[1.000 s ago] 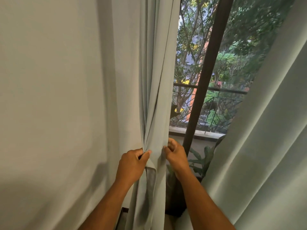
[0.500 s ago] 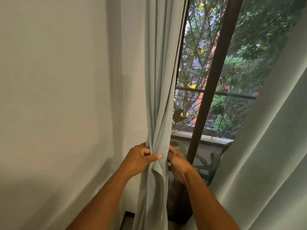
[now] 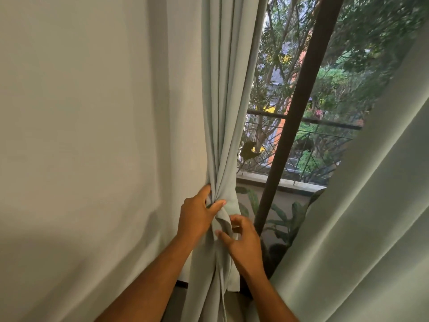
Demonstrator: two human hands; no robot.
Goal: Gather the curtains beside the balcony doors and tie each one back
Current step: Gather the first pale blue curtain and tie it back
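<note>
A pale grey-green curtain [image 3: 222, 108] hangs bunched beside the left edge of the balcony door. My left hand [image 3: 197, 214] grips the gathered folds at waist height, thumb across the front. Just below and to the right, my right hand [image 3: 241, 242] pinches a loose fold of the same curtain between thumb and fingers. A narrow strip of the same fabric [image 3: 221, 287] hangs down under my hands. A second curtain [image 3: 362, 217] of the same colour fills the right side, hanging loose.
A plain white wall [image 3: 88, 135] takes up the left half. The dark door frame bar [image 3: 292, 117] slants through the glass, with a balcony railing [image 3: 308, 119], trees and potted leaves [image 3: 285, 219] outside.
My left hand has tightened round the bunched curtain. My right hand has dropped from the curtain's right edge to a fold just below the left hand. The view has shifted slightly right.
</note>
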